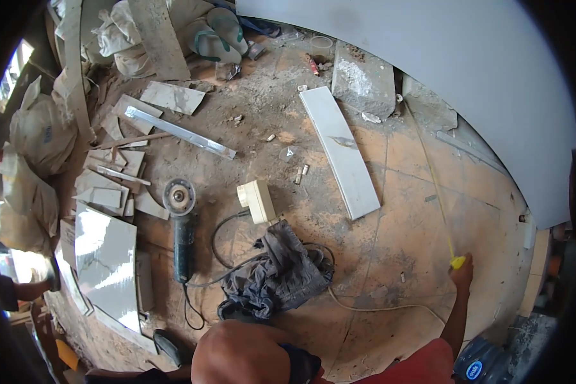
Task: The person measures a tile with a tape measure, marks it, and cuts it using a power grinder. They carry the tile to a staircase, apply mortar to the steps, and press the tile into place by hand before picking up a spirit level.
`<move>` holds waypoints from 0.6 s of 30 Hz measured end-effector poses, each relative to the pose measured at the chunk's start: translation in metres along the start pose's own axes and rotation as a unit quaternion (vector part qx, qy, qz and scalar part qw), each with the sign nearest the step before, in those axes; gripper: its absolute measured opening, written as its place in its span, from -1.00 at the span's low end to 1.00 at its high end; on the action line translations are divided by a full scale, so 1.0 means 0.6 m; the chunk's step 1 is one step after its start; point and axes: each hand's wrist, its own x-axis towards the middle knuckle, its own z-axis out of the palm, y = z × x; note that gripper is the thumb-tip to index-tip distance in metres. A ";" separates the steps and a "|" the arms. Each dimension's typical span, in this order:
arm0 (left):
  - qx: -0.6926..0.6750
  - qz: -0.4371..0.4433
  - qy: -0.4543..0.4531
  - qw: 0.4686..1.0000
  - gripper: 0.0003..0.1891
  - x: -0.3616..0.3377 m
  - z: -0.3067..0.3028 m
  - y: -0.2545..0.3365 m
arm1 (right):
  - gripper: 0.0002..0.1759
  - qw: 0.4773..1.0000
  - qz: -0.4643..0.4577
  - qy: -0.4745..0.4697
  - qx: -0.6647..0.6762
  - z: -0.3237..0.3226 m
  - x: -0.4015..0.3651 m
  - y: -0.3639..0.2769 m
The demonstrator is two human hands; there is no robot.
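Note:
My right hand (461, 274) is closed around a yellow tape measure (457, 262) at the right, low over the floor. Its thin yellow blade (434, 174) stretches up and left to the foot of the grey panel, ending beside a broken concrete block (365, 80). To the left of the blade lies a stack of long white tile strips (342, 153). My left hand is out of view. Below my bent knee (237, 352), only part of a dark shoe shows.
An angle grinder (184, 237) and a cream plug box (257, 201) lie near a dark crumpled cloth (278, 272), with cables around them. Cut tiles (105, 262), a metal bar (179, 131) and sacks (41, 128) fill the left. A large grey panel (467, 83) borders the upper right.

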 end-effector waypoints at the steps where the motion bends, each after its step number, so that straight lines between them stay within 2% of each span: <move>1: 0.001 0.013 -0.015 1.000 -0.57 0.013 -0.002 0.000 | -0.20 0.998 0.000 -0.042 0.050 -0.015 -0.048 0.004; 3: 0.016 0.038 -0.043 0.998 -0.57 0.037 -0.017 -0.006 | -0.21 0.983 0.049 -0.074 0.160 -0.031 -0.148 0.010; 4: 0.030 0.037 -0.057 0.997 -0.57 0.035 -0.031 -0.013 | -0.18 0.953 0.069 -0.104 0.277 -0.056 -0.202 -0.035; 5: 0.050 0.021 -0.077 0.996 -0.57 0.008 -0.058 -0.029 | -0.14 0.928 0.114 -0.185 0.302 -0.037 -0.251 -0.011; 6: 0.078 -0.014 -0.100 0.992 -0.57 -0.033 -0.093 -0.041 | -0.15 0.905 0.094 -0.242 0.338 -0.011 -0.300 -0.005; 7: 0.112 -0.060 -0.120 0.985 -0.57 -0.073 -0.135 -0.036 | -0.23 0.829 0.077 -0.328 0.447 0.006 -0.326 -0.031; 8: 0.070 -0.033 -0.155 0.985 -0.51 -0.063 -0.134 -0.019 | -0.13 0.849 0.058 -0.280 0.445 0.013 -0.369 -0.063; 9: 0.045 -0.034 -0.186 0.981 -0.51 -0.066 -0.130 -0.021 | -0.13 0.834 0.030 -0.319 0.450 0.034 -0.358 -0.106; 10: 0.034 -0.081 -0.256 0.963 -0.47 -0.070 -0.132 -0.036 | -0.14 0.824 -0.001 -0.325 0.465 0.051 -0.349 -0.156; 11: 0.060 -0.110 -0.279 0.952 -0.49 -0.078 -0.134 -0.056 | -0.15 0.816 -0.026 -0.325 0.478 0.063 -0.342 -0.204; 12: 0.052 -0.154 -0.263 0.951 -0.54 -0.087 -0.143 -0.077 | -0.16 0.808 -0.045 -0.325 0.490 0.067 -0.341 -0.247; 14: 0.081 -0.186 -0.191 0.960 -0.59 -0.102 -0.178 -0.111 | -0.18 0.793 -0.067 -0.332 0.506 0.063 -0.358 -0.322; 16: 0.039 -0.167 -0.064 0.983 -0.61 -0.103 -0.202 -0.145 | -0.20 0.791 -0.084 -0.312 0.519 0.044 -0.356 -0.403; 18: -0.027 -0.163 -0.014 0.986 -0.62 -0.082 -0.213 -0.155 | -0.22 0.804 -0.105 -0.270 0.519 -0.001 -0.330 -0.467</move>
